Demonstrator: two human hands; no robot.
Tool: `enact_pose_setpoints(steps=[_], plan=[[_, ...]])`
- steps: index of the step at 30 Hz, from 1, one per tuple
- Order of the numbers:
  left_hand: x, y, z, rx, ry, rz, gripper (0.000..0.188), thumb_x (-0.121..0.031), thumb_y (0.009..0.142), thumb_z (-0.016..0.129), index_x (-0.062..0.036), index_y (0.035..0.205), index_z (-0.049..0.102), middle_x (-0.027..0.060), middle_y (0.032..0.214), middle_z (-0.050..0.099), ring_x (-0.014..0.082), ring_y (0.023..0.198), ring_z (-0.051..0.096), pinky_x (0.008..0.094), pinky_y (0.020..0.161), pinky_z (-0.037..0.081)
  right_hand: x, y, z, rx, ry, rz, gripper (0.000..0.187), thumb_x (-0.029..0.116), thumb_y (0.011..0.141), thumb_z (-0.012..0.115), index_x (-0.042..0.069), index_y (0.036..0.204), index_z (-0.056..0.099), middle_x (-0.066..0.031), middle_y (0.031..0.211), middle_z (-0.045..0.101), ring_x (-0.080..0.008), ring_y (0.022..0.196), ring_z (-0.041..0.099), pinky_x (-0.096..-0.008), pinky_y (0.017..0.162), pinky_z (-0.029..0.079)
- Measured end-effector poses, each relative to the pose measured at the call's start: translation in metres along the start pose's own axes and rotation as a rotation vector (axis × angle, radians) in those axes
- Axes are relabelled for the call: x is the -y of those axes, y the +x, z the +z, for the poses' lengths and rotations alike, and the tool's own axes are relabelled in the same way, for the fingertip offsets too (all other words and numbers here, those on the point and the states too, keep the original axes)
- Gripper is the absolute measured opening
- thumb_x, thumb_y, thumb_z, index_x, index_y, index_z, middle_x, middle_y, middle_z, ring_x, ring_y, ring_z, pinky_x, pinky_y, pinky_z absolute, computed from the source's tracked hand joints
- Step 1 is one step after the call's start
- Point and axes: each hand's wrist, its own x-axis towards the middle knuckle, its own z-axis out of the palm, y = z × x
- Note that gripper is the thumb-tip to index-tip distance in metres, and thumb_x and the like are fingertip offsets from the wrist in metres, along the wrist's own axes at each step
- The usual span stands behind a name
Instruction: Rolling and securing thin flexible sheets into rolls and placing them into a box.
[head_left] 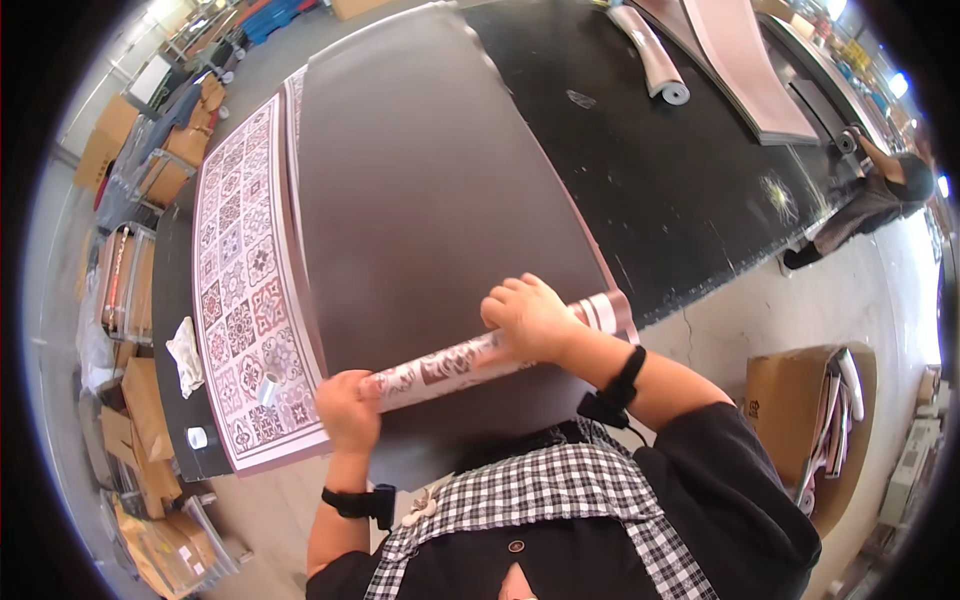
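A mat roll (pixel 432 372) with a pink, white and brown printed outside lies slantwise across the near part of a large dark brown sheet (pixel 420 190). My left hand (pixel 348 410) is closed round the roll's left end. Toward its right end my right hand (pixel 528 318) grips it from above, fingers curled. Where the roll meets the sheet is partly hidden by my hands. Left of the sheet, a mat printed with ornate tile squares (pixel 232 235) lies face up, partly covered by the sheet's edge.
On the black table (pixel 640 215) are another rolled mat (pixel 648 52) and stacked pinkish sheets (pixel 740 70). A small clear roll (pixel 268 390), a white tape roll (pixel 197 438) and a white cloth (pixel 185 357) are at left. A cardboard box (pixel 785 400) stands right; a co-worker (pixel 868 200) is beyond.
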Motion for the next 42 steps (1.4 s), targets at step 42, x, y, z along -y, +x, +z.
enact_pose_setpoints(steps=[42], plan=[[-0.052,0.018,0.02,-0.094,0.182,0.427,0.054,-0.048,0.081,0.075,-0.0067,0.114,0.064,0.012,0.102,0.061,0.0311,0.105,0.055,0.0447,0.09,0.045,-0.045,-0.04,-0.013,-0.485,-0.423,0.576,0.02,0.03,0.09,0.063,0.01,0.092,0.063,-0.0104,0.105,0.057,-0.0321,0.104,0.053,-0.0489,0.087,0.041]])
